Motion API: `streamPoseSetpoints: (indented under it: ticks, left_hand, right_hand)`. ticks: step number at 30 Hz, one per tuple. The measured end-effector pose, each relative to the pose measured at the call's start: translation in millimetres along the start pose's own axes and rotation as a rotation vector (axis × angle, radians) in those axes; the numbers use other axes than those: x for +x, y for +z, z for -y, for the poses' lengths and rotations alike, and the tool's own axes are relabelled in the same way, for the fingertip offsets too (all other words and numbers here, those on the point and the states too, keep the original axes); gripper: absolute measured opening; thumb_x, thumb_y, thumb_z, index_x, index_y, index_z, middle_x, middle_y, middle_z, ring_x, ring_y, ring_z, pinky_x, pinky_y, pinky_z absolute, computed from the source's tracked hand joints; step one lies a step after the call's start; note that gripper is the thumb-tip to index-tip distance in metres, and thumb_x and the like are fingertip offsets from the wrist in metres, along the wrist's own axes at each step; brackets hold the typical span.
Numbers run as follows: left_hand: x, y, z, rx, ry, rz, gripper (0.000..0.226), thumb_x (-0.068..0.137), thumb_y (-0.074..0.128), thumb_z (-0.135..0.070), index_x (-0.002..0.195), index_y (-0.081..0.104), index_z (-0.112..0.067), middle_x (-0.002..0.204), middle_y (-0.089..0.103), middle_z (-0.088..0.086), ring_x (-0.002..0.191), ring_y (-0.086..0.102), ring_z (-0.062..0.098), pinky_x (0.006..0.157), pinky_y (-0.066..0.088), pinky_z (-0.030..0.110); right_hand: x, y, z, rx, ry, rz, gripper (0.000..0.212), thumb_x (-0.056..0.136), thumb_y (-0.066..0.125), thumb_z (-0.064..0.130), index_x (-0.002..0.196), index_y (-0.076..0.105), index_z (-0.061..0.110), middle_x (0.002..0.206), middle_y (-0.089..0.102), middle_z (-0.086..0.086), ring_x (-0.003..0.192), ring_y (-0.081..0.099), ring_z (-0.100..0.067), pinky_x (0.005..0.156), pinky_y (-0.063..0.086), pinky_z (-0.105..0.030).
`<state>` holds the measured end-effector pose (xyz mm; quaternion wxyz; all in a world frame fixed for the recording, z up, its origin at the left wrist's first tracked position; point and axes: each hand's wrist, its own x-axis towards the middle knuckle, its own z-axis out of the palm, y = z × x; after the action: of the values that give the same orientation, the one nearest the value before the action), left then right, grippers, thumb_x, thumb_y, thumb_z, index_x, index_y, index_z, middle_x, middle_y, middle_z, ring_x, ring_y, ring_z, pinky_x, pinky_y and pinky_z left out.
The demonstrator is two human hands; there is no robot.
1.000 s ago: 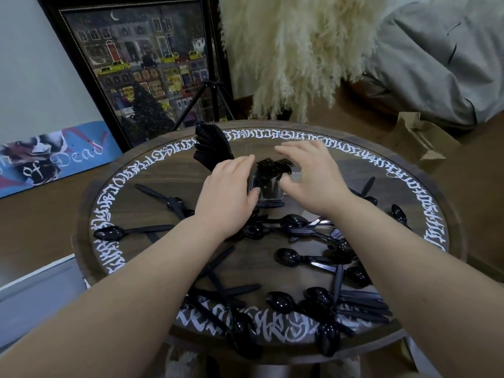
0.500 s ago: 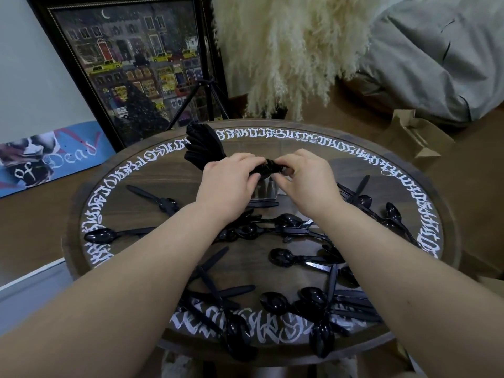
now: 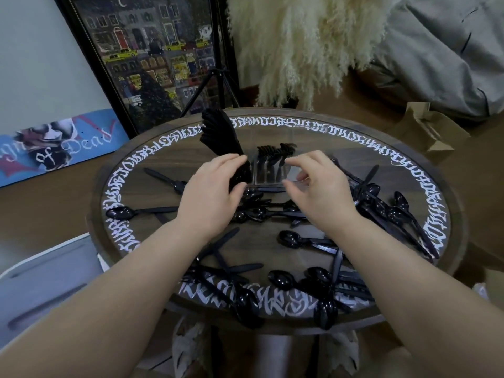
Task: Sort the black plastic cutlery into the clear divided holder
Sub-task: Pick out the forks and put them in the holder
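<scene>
Two hands were at the clear divided holder, which stood on the round wooden table a little beyond its centre. The left hand was at the left side of the holder, with curled fingers beside a thick bunch of black cutlery that fanned up and to the left out of the holder; whether the fingers really gripped this bunch or only rested on it, I cannot tell. The right hand was at the right side of the holder, fingers loosely bent and a little apart, and it seemed to hold nothing. Some forks stood in a middle compartment of the holder, tines up. Many spoons and other black pieces lay scattered on the table nearer to the person than the holder, and some to the right of it. I judge that one piece or one bunch was just placed and the sorting was perhaps half done. The next move probably calls for reaching to the loose pieces in front of the holder, picking one kind, and putting it with the handle down in the correct compartment.
</scene>
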<state>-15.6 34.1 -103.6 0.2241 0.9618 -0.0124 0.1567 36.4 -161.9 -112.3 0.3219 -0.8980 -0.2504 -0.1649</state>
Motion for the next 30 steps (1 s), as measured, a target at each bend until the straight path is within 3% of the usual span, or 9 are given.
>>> streamPoseSetpoints:
  ticks: [3,6,9,15,19,22,25,30]
  left_hand:
    - [-27.6,-8.3,18.4,0.026,-0.09,0.03,0.046,0.09,0.061,-0.022,0.135,0.051,-0.023,0.138,0.051,-0.005,0.125,0.045,0.018,0.104,0.031,0.025]
    - [-52.8,-16.5,41.5,0.074,-0.188,0.089,0.043,0.09,0.061,-0.022,0.132,0.055,-0.025,0.136,0.052,-0.005,0.121,0.048,0.021,0.103,0.034,0.031]
    - [-72.8,-26.1,63.9,0.089,-0.279,0.147,0.04,0.088,0.06,-0.015,0.127,0.059,-0.024,0.133,0.054,-0.001,0.12,0.049,0.024,0.103,0.037,0.035]
    - [-103.1,-38.3,95.9,0.013,-0.458,0.368,0.035,0.086,0.063,-0.018,0.12,0.062,-0.027,0.125,0.056,-0.002,0.11,0.055,0.014,0.092,0.039,0.024]
    - [-106.6,-41.5,103.8,-0.044,-0.436,0.413,0.036,0.082,0.072,-0.03,0.117,0.063,-0.03,0.118,0.054,-0.008,0.1,0.052,0.007,0.087,0.036,0.02]
    - [-104.2,-37.6,104.7,-0.024,-0.382,0.439,0.04,0.081,0.072,-0.03,0.119,0.062,-0.031,0.119,0.05,-0.008,0.102,0.05,0.006,0.09,0.035,0.018]
    - [-100.9,-29.4,103.0,-0.015,-0.342,0.462,0.04,0.08,0.072,-0.03,0.119,0.063,-0.034,0.122,0.048,-0.005,0.112,0.05,0.012,0.1,0.037,0.025]
    - [-93.3,-17.3,98.0,0.045,-0.259,0.501,0.034,0.082,0.069,-0.035,0.116,0.065,-0.038,0.126,0.046,-0.005,0.121,0.042,0.017,0.105,0.036,0.034]
  right_hand:
    - [-17.8,10.4,12.8,0.033,-0.037,0.096,0.028,0.082,0.071,0.012,0.109,0.068,0.014,0.095,0.053,0.009,0.073,0.052,-0.004,0.074,0.053,-0.03]
    - [-30.5,26.7,26.0,0.008,-0.052,0.246,0.023,0.084,0.068,0.013,0.107,0.07,0.014,0.091,0.056,0.007,0.075,0.058,-0.013,0.076,0.053,-0.033]
    - [-40.3,41.5,41.6,-0.006,-0.079,0.404,0.023,0.087,0.063,0.015,0.11,0.069,0.016,0.097,0.061,0.001,0.085,0.061,-0.019,0.08,0.051,-0.034]
    - [-44.2,71.9,69.1,-0.054,-0.126,0.61,0.025,0.094,0.053,0.021,0.114,0.066,0.022,0.113,0.059,0.003,0.109,0.051,-0.02,0.09,0.044,-0.03]
    - [-39.3,86.2,86.4,-0.082,-0.145,0.631,0.027,0.097,0.049,0.03,0.119,0.063,0.024,0.116,0.056,0.004,0.111,0.046,-0.018,0.091,0.039,-0.028]
    - [-36.7,93.7,96.7,-0.059,-0.162,0.689,0.034,0.091,0.051,0.019,0.124,0.06,0.025,0.119,0.052,0.004,0.112,0.047,-0.017,0.09,0.041,-0.027]
    - [-36.6,101.5,99.6,-0.084,-0.226,0.769,0.036,0.088,0.052,0.014,0.121,0.063,0.025,0.123,0.049,0.003,0.113,0.049,-0.02,0.091,0.045,-0.036]
    - [-37.2,103.4,88.3,-0.101,-0.242,0.627,0.026,0.091,0.054,0.013,0.11,0.071,0.017,0.113,0.062,-0.002,0.107,0.057,-0.026,0.089,0.048,-0.037]
